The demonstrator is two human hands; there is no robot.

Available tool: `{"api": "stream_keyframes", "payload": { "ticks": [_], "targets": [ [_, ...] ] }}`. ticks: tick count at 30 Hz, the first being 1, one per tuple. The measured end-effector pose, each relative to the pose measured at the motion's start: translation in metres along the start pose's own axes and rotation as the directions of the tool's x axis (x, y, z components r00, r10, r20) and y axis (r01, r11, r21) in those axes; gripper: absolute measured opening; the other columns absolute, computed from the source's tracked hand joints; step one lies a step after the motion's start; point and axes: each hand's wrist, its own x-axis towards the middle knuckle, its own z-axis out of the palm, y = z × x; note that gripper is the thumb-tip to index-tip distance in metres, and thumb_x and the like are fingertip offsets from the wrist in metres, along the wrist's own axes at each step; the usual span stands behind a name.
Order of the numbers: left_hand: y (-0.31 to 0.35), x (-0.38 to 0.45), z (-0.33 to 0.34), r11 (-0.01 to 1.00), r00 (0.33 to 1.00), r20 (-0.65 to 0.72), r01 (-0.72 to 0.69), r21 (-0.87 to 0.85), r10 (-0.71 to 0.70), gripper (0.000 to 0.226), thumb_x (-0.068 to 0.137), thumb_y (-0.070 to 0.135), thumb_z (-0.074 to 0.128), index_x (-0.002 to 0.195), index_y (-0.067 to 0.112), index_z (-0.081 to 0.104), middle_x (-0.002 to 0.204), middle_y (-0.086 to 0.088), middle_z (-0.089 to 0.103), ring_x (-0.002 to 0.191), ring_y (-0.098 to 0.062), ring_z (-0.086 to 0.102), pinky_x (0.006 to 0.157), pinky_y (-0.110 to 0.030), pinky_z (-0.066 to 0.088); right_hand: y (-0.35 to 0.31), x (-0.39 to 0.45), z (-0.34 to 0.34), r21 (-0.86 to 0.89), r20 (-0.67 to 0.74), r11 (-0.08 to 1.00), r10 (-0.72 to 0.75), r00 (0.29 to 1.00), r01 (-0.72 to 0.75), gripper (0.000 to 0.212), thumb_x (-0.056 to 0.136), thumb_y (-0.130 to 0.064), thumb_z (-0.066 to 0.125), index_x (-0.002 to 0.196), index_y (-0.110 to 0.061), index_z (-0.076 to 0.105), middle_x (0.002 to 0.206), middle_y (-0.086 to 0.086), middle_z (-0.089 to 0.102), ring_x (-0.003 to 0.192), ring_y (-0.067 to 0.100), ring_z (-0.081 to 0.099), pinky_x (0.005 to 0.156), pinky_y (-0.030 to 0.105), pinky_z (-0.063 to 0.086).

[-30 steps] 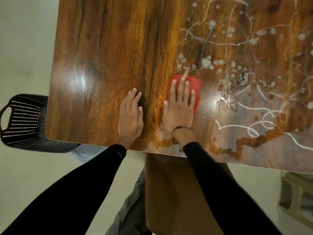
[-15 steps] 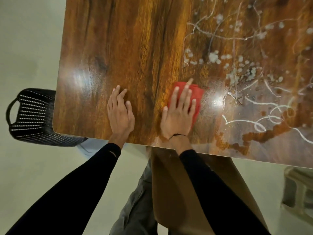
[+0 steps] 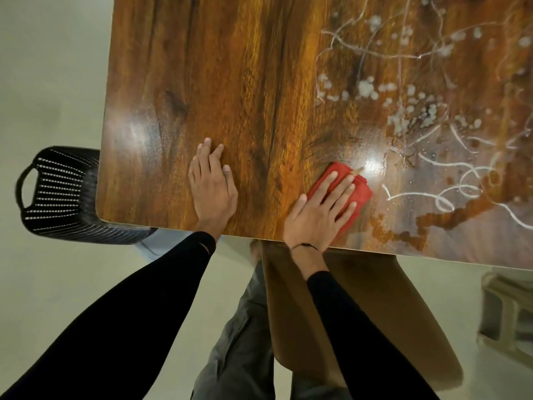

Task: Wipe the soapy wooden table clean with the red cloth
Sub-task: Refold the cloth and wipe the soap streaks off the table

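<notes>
The glossy wooden table (image 3: 230,82) fills the upper view, seen from above. White soap streaks and foam blobs (image 3: 418,116) cover its right half; the left half looks bare. My right hand (image 3: 320,215) lies flat with spread fingers on the folded red cloth (image 3: 359,194), pressing it against the table close to the near edge, just left of the soapy patch. My left hand (image 3: 212,186) rests palm down on the bare wood to the left, fingers together, holding nothing.
A black perforated basket (image 3: 57,194) stands on the floor by the table's near left corner. A brown chair (image 3: 346,313) sits below the table edge between my arms. A pale stool (image 3: 507,310) is at the lower right. The floor is light.
My right hand has drawn the red cloth toward the near edge and turned it to the right. My left hand has shifted slightly left on the wood.
</notes>
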Motion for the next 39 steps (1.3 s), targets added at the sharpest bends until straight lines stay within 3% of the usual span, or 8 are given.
{"api": "stream_keyframes", "payload": {
  "ticks": [4,10,19,23,26,31,36,39],
  "targets": [
    [0.002,-0.001,0.000,1.000,1.000,-0.019,-0.012,-0.003,0.012,0.042,0.117,0.025,0.036,0.155,0.017,0.049,0.174,-0.008,0.038,0.164,-0.027,0.031,0.135,-0.047,0.019,-0.055,-0.031,0.013,0.085,0.078,0.956,-0.288,0.954,0.282,0.086,0.108,-0.050,0.034,0.176,-0.008,0.001,0.181,0.023,-0.010,0.170,0.040,-0.001,0.135,0.064,0.011],
    [0.005,-0.001,-0.001,1.000,1.000,0.015,-0.005,0.016,0.005,0.045,0.117,0.036,0.038,0.157,0.017,0.048,0.175,-0.008,0.036,0.164,-0.030,0.031,0.133,-0.051,0.018,0.043,0.010,0.002,0.008,0.169,0.650,-0.750,0.640,0.760,0.084,0.109,-0.049,0.043,0.177,-0.019,0.004,0.184,0.011,-0.008,0.171,0.031,-0.001,0.137,0.056,0.004],
    [0.054,-0.022,0.006,0.903,0.881,0.204,-0.425,-0.056,0.427,0.048,0.114,0.033,0.044,0.159,0.016,0.047,0.176,-0.011,0.031,0.164,-0.028,0.028,0.134,-0.049,0.023,0.119,0.057,-0.031,-0.100,0.030,0.978,-0.179,0.983,0.181,0.076,0.111,-0.044,0.030,0.177,-0.021,0.002,0.185,0.010,-0.001,0.171,0.030,0.005,0.137,0.057,0.011],
    [0.123,-0.037,0.033,0.861,0.825,0.261,-0.504,-0.064,0.502,0.050,0.115,0.035,0.038,0.163,0.021,0.040,0.177,-0.008,0.031,0.165,-0.025,0.027,0.134,-0.045,0.023,0.069,0.043,-0.021,0.006,-0.056,0.990,0.144,0.988,-0.144,0.078,0.111,-0.047,0.030,0.176,-0.013,0.005,0.184,0.016,0.002,0.170,0.036,0.008,0.135,0.060,0.014],
    [0.129,-0.038,0.044,0.848,0.813,0.277,-0.529,-0.014,0.512,0.053,0.117,0.037,0.034,0.168,0.022,0.035,0.179,-0.007,0.026,0.166,-0.024,0.024,0.135,-0.042,0.019,0.107,0.046,-0.022,-0.071,0.041,0.981,-0.178,0.983,0.181,0.078,0.111,-0.050,0.029,0.177,-0.015,0.003,0.184,0.014,-0.002,0.171,0.034,0.004,0.137,0.058,0.007],
    [0.125,-0.038,0.050,0.838,0.809,0.278,-0.546,0.026,0.518,0.058,0.116,0.044,0.033,0.170,0.023,0.031,0.181,-0.006,0.022,0.167,-0.024,0.022,0.135,-0.044,0.022,0.240,0.110,-0.053,-0.153,0.263,0.648,-0.701,0.663,0.746,0.073,0.112,-0.053,0.023,0.177,-0.026,0.003,0.185,0.007,-0.001,0.171,0.029,0.001,0.137,0.059,0.008],
    [0.126,-0.039,0.048,0.835,0.806,0.276,-0.550,0.024,0.523,0.059,0.116,0.044,0.037,0.170,0.021,0.032,0.181,-0.008,0.022,0.168,-0.026,0.021,0.136,-0.043,0.015,0.233,0.146,-0.063,-0.136,0.068,0.974,-0.175,0.982,0.183,0.074,0.110,-0.047,0.025,0.177,-0.023,0.004,0.185,0.008,-0.002,0.171,0.028,0.002,0.138,0.053,0.001],
    [0.129,-0.040,0.048,0.839,0.808,0.292,-0.543,0.034,0.511,0.060,0.115,0.044,0.038,0.170,0.020,0.033,0.181,-0.009,0.022,0.168,-0.027,0.022,0.136,-0.044,0.016,0.172,0.119,-0.048,-0.045,-0.054,0.973,0.222,0.974,-0.225,0.078,0.110,-0.049,0.024,0.176,-0.013,0.004,0.184,0.017,0.000,0.170,0.035,0.007,0.135,0.062,0.014]
  ]
}}
